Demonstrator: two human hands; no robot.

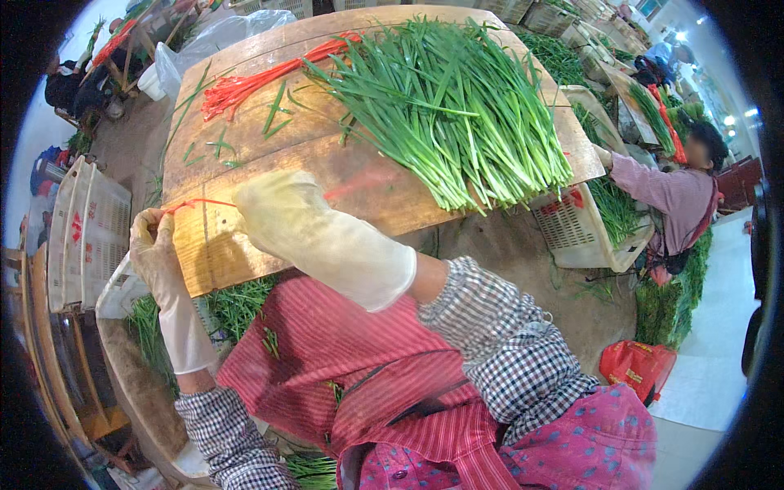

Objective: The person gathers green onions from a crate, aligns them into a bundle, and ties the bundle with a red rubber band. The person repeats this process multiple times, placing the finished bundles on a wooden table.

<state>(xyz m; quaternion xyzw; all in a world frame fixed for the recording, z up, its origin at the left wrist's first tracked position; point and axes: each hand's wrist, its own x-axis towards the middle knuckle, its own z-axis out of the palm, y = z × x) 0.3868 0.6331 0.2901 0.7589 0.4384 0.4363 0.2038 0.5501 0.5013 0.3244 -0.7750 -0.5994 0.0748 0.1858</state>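
My left hand [152,242], in a pale rubber glove, pinches a thin red plastic tie strip [205,201] at the table's left front corner. The strip runs taut into my gloved right hand [282,205], whose fingers are turned away and mostly hidden. A blurred red streak, apparently more strip, shows beyond that hand. Both hands are over the wooden table [306,135]. At its right half lies a large loose pile of green garlic chives [453,116], pale stem ends towards the front edge. A bundle of red tie strips [263,76] lies left of the pile.
Cut leaf scraps lie on the tabletop. Below the left corner stands a plastic crate [113,306] with greens. Another crate [569,226] of greens stands at the right, where a person in a pink top [661,190] reaches towards the table. A red bag [637,367] sits on the floor.
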